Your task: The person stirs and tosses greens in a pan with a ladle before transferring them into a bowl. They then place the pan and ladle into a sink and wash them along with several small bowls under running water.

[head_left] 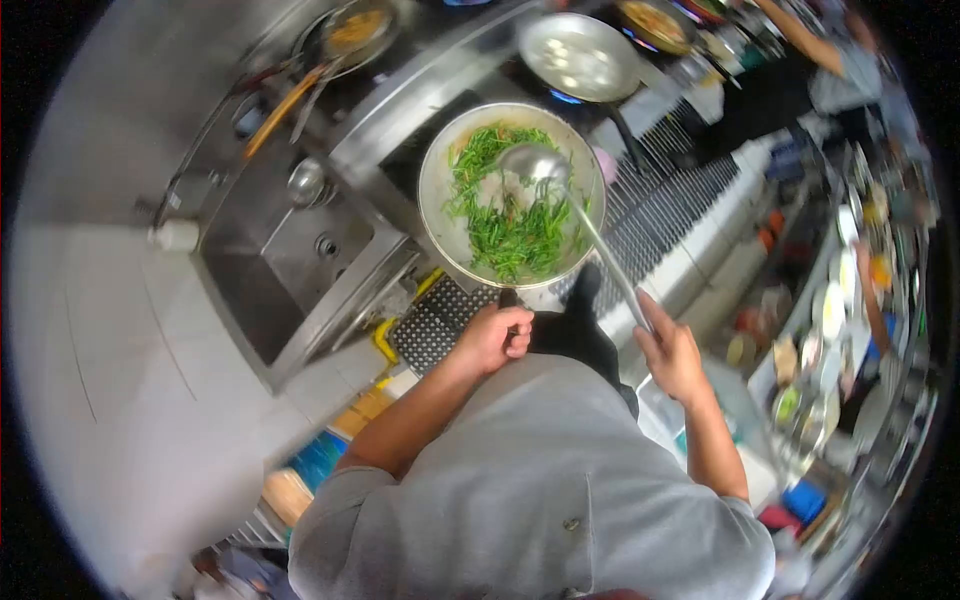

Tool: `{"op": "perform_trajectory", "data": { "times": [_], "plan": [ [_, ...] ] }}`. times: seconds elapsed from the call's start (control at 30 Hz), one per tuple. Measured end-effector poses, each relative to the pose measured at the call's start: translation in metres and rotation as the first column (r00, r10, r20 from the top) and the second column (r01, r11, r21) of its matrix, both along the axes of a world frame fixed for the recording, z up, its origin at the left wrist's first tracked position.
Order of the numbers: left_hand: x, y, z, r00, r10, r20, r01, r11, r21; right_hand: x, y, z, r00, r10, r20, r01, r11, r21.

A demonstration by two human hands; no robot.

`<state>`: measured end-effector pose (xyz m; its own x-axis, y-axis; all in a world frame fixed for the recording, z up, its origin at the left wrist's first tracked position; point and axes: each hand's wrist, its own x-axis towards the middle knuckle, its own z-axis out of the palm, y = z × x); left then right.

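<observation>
A large wok (430,215) full of chopped green vegetables (515,240) sits in front of me. My left hand (493,338) is closed around the wok's dark handle (509,298) at its near side. My right hand (672,350) grips the long handle of a metal ladle (537,165). The ladle's bowl rests over the greens, toward the upper right of the wok, beside a pale patch among them. Its shaft slants down across the wok's right rim to my hand.
Left is a steel sink (270,290) with a round metal pot (307,182) at its edge. Another pan (583,57) with pale pieces stands over a blue flame beyond the wok. Upper right, a person (850,85) stands by the stoves. A counter with dishes (832,310) lies right.
</observation>
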<state>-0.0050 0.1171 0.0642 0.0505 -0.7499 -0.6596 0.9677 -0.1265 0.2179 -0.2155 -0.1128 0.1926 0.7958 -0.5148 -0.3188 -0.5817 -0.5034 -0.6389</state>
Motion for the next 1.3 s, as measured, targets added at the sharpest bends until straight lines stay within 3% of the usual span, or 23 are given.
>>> {"op": "perform_trajectory", "data": {
  "times": [0.07, 0.17, 0.23, 0.3, 0.33, 0.43, 0.5, 0.57, 0.6, 0.63, 0.7, 0.8, 0.87, 0.9, 0.97, 1.03, 1.1, 1.17, 1.23, 1.27, 1.3],
  "plan": [
    [0.001, -0.005, 0.014, 0.989, -0.149, 0.000, 0.149, 0.987, -0.057, -0.034, 0.044, 0.018, 0.975, -0.217, 0.039, 0.218, 0.976, -0.025],
    [-0.014, -0.041, 0.050, 0.943, -0.331, 0.025, 0.330, 0.927, -0.177, -0.060, 0.094, 0.018, 0.827, -0.530, 0.189, 0.536, 0.844, 0.021],
    [-0.035, -0.067, 0.087, 0.924, -0.357, 0.139, 0.379, 0.904, -0.198, -0.063, 0.114, 0.021, 0.688, -0.629, 0.360, 0.673, 0.740, 0.007],
    [-0.062, -0.090, 0.116, 0.898, -0.393, 0.197, 0.430, 0.877, -0.214, -0.068, 0.126, 0.026, 0.485, -0.760, 0.432, 0.787, 0.595, 0.163],
    [-0.072, -0.098, 0.117, 0.881, -0.406, 0.242, 0.459, 0.857, -0.232, -0.066, 0.133, 0.021, 0.448, -0.771, 0.453, 0.795, 0.576, 0.193],
    [-0.121, -0.130, 0.106, 0.798, -0.494, 0.344, 0.580, 0.784, -0.220, -0.055, 0.140, 0.034, 0.120, -0.919, 0.376, 0.615, 0.366, 0.698],
    [-0.148, -0.145, 0.065, 0.742, -0.539, 0.399, 0.633, 0.758, -0.154, -0.061, 0.136, 0.042, 0.090, -0.929, 0.358, 0.575, 0.342, 0.743],
    [-0.161, -0.159, 0.043, 0.711, -0.588, 0.387, 0.675, 0.725, -0.137, -0.079, 0.131, 0.045, -0.001, -0.991, 0.131, 0.204, 0.128, 0.971],
    [-0.162, -0.170, 0.030, 0.684, -0.653, 0.325, 0.714, 0.691, -0.113, -0.093, 0.128, 0.042, -0.032, -0.999, 0.025, 0.092, 0.022, 0.996],
    [-0.162, -0.178, 0.024, 0.650, -0.715, 0.258, 0.752, 0.654, -0.082, -0.110, 0.127, 0.030, -0.073, -0.990, -0.118, -0.056, -0.114, 0.992],
    [-0.165, -0.187, 0.005, 0.627, -0.760, 0.171, 0.775, 0.632, -0.033, -0.133, 0.128, 0.005, -0.057, -0.974, -0.218, -0.419, -0.175, 0.891],
    [-0.162, -0.206, -0.018, 0.575, -0.813, 0.092, 0.818, 0.574, -0.033, -0.154, 0.130, -0.008, -0.098, -0.967, -0.234, -0.368, -0.183, 0.912],
    [-0.162, -0.220, -0.028, 0.504, -0.859, -0.094, 0.861, 0.508, -0.032, -0.174, 0.127, -0.007, -0.109, -0.968, -0.226, -0.296, -0.186, 0.937],
    [-0.163, -0.228, -0.027, 0.496, -0.863, -0.093, 0.866, 0.500, -0.028, -0.182, 0.123, 0.000, -0.117, -0.967, -0.227, -0.302, -0.184, 0.935],
    [-0.167, -0.243, -0.022, 0.453, -0.873, -0.182, 0.878, 0.472, -0.076, -0.200, 0.113, 0.021, -0.075, -0.994, -0.078, -0.014, -0.078, 0.997],
    [-0.172, -0.262, -0.010, 0.436, -0.880, -0.186, 0.881, 0.459, -0.109, -0.214, 0.105, 0.024, -0.073, -0.997, -0.020, 0.040, -0.023, 0.999],
    [-0.174, -0.285, 0.007, 0.486, -0.853, -0.192, 0.852, 0.511, -0.115, -0.220, 0.094, 0.025, -0.044, -0.992, 0.120, 0.254, 0.105, 0.961],
    [-0.174, -0.312, 0.014, 0.481, -0.861, -0.165, 0.856, 0.502, -0.121, -0.219, 0.073, 0.030, -0.069, -0.991, 0.118, 0.237, 0.098, 0.966],
    [-0.175, -0.345, 0.024, 0.476, -0.873, -0.110, 0.864, 0.487, -0.126, -0.216, 0.045, 0.038, -0.165, -0.984, -0.063, -0.138, -0.041, 0.990],
    [-0.174, -0.362, 0.029, 0.471, -0.879, -0.067, 0.869, 0.476, -0.136, -0.213, 0.032, 0.038, -0.178, -0.982, -0.070, -0.144, -0.044, 0.989],
    [-0.172, -0.380, 0.030, 0.446, -0.891, -0.089, 0.879, 0.454, -0.146, -0.210, 0.020, 0.036, -0.220, -0.963, -0.156, -0.284, -0.089, 0.955]
  ]
}}
